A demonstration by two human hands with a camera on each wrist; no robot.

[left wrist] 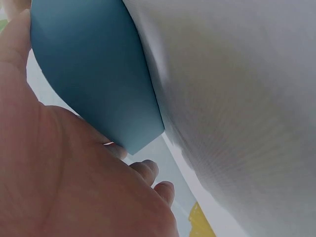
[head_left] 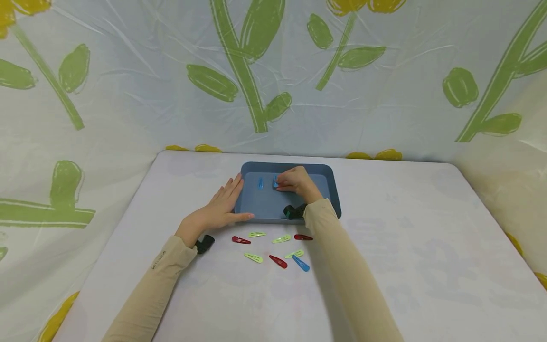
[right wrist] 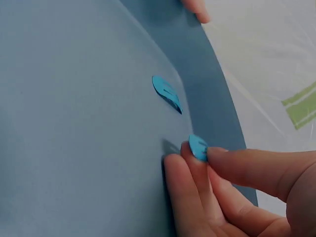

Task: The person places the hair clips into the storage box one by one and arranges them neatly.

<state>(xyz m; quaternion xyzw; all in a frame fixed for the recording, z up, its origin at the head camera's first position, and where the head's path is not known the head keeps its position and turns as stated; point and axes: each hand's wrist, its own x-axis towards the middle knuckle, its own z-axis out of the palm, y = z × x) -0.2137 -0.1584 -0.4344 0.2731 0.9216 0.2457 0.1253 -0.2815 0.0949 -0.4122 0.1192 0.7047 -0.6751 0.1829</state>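
Observation:
A blue-grey tray (head_left: 267,205) lies on the table, and my left hand (head_left: 217,207) rests along its left side with the fingers spread straight. In the left wrist view, the left palm and fingers touch the outside of the tray wall (left wrist: 98,74). My right hand (head_left: 297,183) is over the tray, pinching a blue hair clip (right wrist: 198,147) between thumb and fingertips, just above the tray floor. Another blue hair clip (head_left: 260,183) lies in the tray to the left of it, near the far wall.
In front of the tray lie loose hair clips: several yellow-green ones (head_left: 253,257), red ones (head_left: 278,261) and a blue one (head_left: 301,263) overlapping a yellow-green clip. The white table (head_left: 410,247) reaches back to a flower-patterned curtain (head_left: 141,95).

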